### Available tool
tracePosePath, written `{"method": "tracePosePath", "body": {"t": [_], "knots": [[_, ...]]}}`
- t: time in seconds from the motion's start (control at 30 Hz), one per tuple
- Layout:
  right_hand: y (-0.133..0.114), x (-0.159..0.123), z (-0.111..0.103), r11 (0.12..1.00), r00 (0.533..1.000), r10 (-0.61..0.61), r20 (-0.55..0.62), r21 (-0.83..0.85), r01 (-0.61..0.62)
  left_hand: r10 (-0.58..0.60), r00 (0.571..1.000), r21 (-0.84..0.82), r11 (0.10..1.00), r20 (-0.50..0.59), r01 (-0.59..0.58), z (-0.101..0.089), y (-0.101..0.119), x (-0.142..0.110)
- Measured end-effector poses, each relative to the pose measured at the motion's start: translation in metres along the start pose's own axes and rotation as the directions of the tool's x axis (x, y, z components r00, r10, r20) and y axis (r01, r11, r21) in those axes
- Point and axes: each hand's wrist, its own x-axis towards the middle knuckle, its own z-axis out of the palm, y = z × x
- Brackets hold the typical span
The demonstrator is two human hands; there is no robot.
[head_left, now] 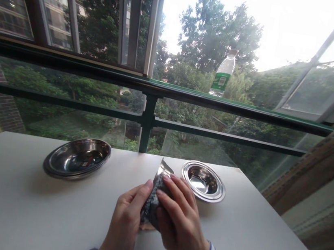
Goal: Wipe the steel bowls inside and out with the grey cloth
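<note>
A shiny metal bowl (165, 167) is held tilted above the table, its rim showing past my fingers. Dark grey speckled cloth (152, 205) covers much of its near side. My left hand (127, 215) grips the bowl and cloth from the left, thumb pointing up along the edge. From the right, my right hand (181, 221) presses the cloth against the bowl with bent fingers. Most of the bowl is hidden behind the cloth and my hands.
On the white table (59, 217), wide metal basins (54, 163) lie stacked at left and smaller metal bowls (218, 191) at right. Behind runs a dark green railing (183, 95), with a plastic bottle (222, 77) above it. A curtain (317, 177) hangs at right.
</note>
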Motion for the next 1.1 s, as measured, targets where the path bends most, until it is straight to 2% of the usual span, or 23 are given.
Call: {"method": "tracePosePath", "body": {"t": [0.2, 0.47, 0.53, 0.67, 0.73, 0.87, 0.97, 1.1], "knots": [[-0.002, -0.001, 0.002, 0.983, 0.984, -0.175, 0.025, -0.054, 0.176, 0.026, 1.0, -0.067, 0.997, -0.001, -0.026, 0.0, 0.002, 0.002], [-0.002, 0.0, 0.005, 0.963, 0.968, -0.251, 0.011, -0.095, 0.251, -0.022, 0.999, -0.135, 0.99, 0.045, 0.028, -0.001, 0.001, 0.003], [0.001, 0.0, 0.004, 0.97, 0.974, -0.227, 0.009, -0.084, 0.227, -0.01, 0.999, -0.141, 0.99, 0.038, 0.015, -0.001, 0.0, 0.004], [0.009, 0.001, 0.0, 0.995, 0.997, -0.071, -0.012, -0.064, 0.07, 0.014, 0.999, -0.144, 0.99, 0.033, -0.009, 0.0, -0.001, 0.004], [0.01, 0.001, -0.001, 0.998, 0.999, -0.043, -0.02, -0.055, 0.041, 0.015, 0.999, -0.14, 0.99, 0.028, -0.011, -0.001, -0.002, 0.004], [0.006, 0.0, 0.002, 0.978, 0.982, -0.19, -0.002, -0.086, 0.189, 0.055, 0.998, -0.153, 0.986, -0.043, -0.061, -0.003, -0.003, 0.005], [0.003, 0.0, 0.004, 0.949, 0.956, -0.291, 0.026, -0.119, 0.292, 0.008, 0.998, -0.165, 0.986, -0.057, -0.017, -0.003, -0.002, 0.005], [0.007, 0.002, 0.0, 0.952, 0.959, -0.281, 0.032, -0.114, 0.283, -0.04, 0.999, -0.165, 0.985, 0.009, 0.041, 0.0, 0.0, 0.005]]}}
